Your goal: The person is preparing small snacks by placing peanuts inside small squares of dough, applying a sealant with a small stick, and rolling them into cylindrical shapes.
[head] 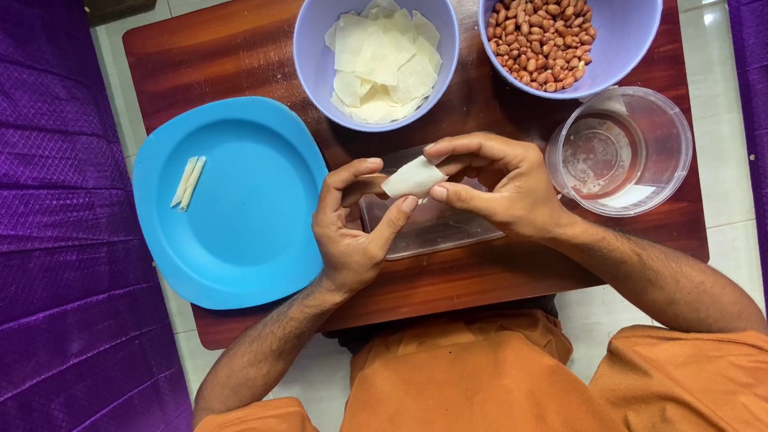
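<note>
A: What are the hands holding?

B: Both the left hand point(352, 223) and the right hand point(497, 183) pinch one small pale wrapper point(413, 178) between fingertips, above a clear rectangular tray point(432, 230) on the wooden table point(230, 44).

A: And around them?

B: A lilac bowl point(314, 55) of flat wrappers sits just beyond the hands; beside it another lilac bowl point(624, 0) holds peanuts point(542, 33). A clear round container point(664, 140) stands by the right hand. Left, a blue plate point(246, 228) carries two rolled pieces point(187, 181).

A: Anything blocking?

B: The fingers hide the wrapper's ends.
</note>
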